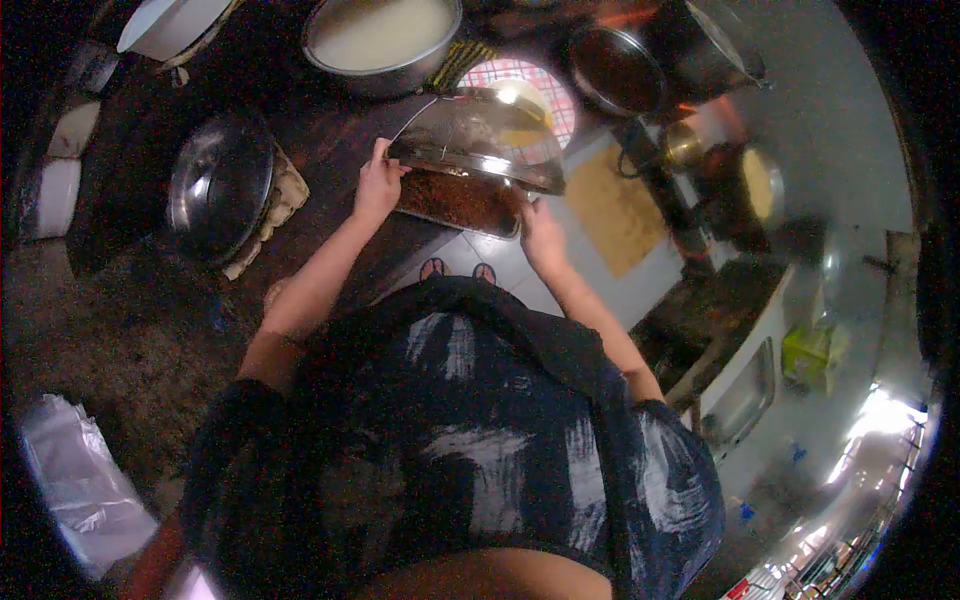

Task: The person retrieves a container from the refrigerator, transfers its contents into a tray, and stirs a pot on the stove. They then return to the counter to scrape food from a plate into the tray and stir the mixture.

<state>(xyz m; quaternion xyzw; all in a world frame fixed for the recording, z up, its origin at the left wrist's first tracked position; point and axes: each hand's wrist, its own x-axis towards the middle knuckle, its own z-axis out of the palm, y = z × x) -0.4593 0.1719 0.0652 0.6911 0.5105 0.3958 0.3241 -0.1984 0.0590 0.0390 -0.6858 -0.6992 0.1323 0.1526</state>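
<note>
A metal pan holding reddish-brown food is up in front of my body, with a shiny curved lid tilted over its far side. My left hand is closed at the left end, where pan and lid meet; the fingers are partly hidden. At the right end my right hand grips the pan's rim, close to the lid's lower right corner. Beyond the lid, a round red-and-white checked cloth or plate carries something yellow, partly covered by the lid.
A large pot of pale contents stands at the top. Left is a dark oval lid on a folded cloth. A dark round pan and yellowish mat lie right; a sink is lower right, plastic bags lower left.
</note>
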